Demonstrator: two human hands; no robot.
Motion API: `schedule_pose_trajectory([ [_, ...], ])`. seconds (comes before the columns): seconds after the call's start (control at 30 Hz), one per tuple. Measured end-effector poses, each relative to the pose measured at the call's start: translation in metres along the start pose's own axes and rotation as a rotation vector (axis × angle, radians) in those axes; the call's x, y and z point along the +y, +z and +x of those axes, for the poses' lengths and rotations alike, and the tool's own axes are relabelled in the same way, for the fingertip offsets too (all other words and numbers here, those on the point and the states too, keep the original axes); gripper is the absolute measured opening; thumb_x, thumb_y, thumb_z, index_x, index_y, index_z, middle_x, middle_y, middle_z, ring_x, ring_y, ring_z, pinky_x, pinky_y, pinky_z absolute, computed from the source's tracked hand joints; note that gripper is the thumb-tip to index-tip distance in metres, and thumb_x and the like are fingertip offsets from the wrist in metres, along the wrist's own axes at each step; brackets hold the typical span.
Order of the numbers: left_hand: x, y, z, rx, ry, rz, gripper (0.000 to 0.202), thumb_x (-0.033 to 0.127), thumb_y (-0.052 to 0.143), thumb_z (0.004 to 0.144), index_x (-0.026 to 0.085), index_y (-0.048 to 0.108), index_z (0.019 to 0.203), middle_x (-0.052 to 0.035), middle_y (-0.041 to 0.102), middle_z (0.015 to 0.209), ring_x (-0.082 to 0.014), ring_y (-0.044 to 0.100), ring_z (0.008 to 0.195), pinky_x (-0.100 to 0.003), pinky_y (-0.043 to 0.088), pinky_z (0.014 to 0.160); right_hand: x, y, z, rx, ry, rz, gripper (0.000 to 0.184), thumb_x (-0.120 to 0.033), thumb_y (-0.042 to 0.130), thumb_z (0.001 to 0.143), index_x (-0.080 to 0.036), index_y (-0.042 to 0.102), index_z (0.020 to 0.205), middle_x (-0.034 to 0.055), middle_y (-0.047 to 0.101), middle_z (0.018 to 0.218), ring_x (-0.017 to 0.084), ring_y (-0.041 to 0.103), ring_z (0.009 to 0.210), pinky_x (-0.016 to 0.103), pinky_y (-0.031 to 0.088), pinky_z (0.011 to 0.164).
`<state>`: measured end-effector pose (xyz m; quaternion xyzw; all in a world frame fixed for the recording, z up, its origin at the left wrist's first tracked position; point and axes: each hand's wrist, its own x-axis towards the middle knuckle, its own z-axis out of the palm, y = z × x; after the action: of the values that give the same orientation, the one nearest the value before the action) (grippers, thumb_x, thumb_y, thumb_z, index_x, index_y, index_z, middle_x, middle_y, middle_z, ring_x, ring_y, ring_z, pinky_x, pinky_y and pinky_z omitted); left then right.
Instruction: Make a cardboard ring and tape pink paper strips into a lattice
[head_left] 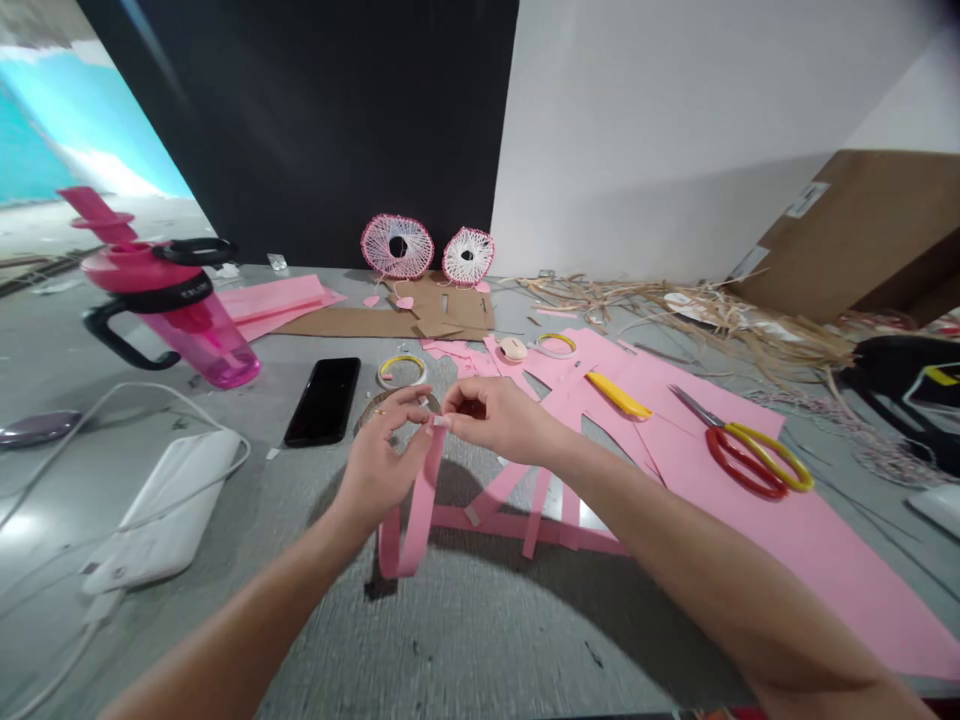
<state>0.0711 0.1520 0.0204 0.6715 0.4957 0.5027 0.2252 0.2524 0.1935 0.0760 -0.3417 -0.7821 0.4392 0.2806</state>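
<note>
Left hand (379, 465) and right hand (499, 420) half-closed, fingertips pinching the top end of a pink paper strip (418, 510) at center frame, just below a tape roll (401, 372).

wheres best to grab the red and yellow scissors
Grip the scissors by the red and yellow finger loops, coming from above on the near side. They lie flat on the pink paper sheet, with the loops nearest you and the blades pointing away, so the right hand should reach them easily.
</note>
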Motion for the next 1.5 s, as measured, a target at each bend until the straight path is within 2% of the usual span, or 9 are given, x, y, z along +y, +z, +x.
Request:
schedule_pose_trajectory([
  [0.27,-0.001,0.003,-0.003,-0.018,0.014,-0.002,0.009,0.03,0.06,0.091,0.022,0.065,0.09,-0.0115,0.065,0.131,-0.0282,0.058,0.127,-0.056,0.04,0.11,0.011,-0.001,0.003,0.0,-0.047,0.107,0.017,-0.029,0.061,0.079,-0.02,0.051,0.07,-0.004,0.052,0.067,0.01,0.043,0.059,0.026,0.035,0.058],
  [0.43,0.003,0.003,-0.003,-0.038,0.084,0.069,0.009,0.026,0.057,0.092,0.022,0.064,0.087,-0.0109,0.066,0.128,-0.0274,0.059,0.125,-0.054,0.042,0.107,0.014,0.001,0.004,0.001,-0.077,0.11,0.012,-0.023,0.059,0.076,-0.02,0.051,0.068,-0.0044,0.052,0.066,0.01,0.043,0.06,0.026,0.035,0.058],
  [0.73,0.006,0.002,-0.004,-0.079,0.137,0.143,0.014,0.02,0.054,0.093,0.022,0.061,0.081,-0.0083,0.066,0.127,-0.0253,0.059,0.125,-0.047,0.045,0.105,0.01,0.003,0.003,-0.043,-0.062,0.092,0.009,-0.018,0.057,0.074,-0.02,0.05,0.068,-0.0055,0.05,0.066,0.009,0.042,0.059,0.025,0.035,0.058],
  [1.03,0.007,0.001,-0.004,-0.101,0.156,0.155,0.014,0.021,0.053,0.093,0.023,0.06,0.081,-0.0069,0.066,0.129,-0.0256,0.058,0.126,-0.047,0.046,0.104,0.01,0.003,0.003,-0.04,-0.042,0.062,0.01,-0.017,0.057,0.074,-0.02,0.049,0.068,-0.0059,0.05,0.066,0.009,0.042,0.059,0.025,0.033,0.057],
  [1.23,0.009,0.0,-0.004,-0.104,0.161,0.162,0.016,0.026,0.051,0.095,0.022,0.06,0.082,-0.0096,0.067,0.126,-0.0272,0.058,0.126,-0.048,0.047,0.103,0.01,0.004,0.003,-0.037,-0.047,0.044,0.011,-0.016,0.057,0.075,-0.02,0.049,0.068,-0.0057,0.051,0.065,0.009,0.044,0.06,0.025,0.034,0.058],
  [1.5,0.008,-0.001,-0.004,-0.108,0.178,0.187,0.015,0.024,0.05,0.094,0.022,0.06,0.083,-0.0103,0.065,0.13,-0.0274,0.058,0.126,-0.048,0.049,0.101,0.006,0.003,0.001,-0.034,-0.046,0.013,0.013,-0.013,0.058,0.074,-0.02,0.049,0.067,-0.0057,0.051,0.066,0.009,0.042,0.059,0.024,0.034,0.058],
])
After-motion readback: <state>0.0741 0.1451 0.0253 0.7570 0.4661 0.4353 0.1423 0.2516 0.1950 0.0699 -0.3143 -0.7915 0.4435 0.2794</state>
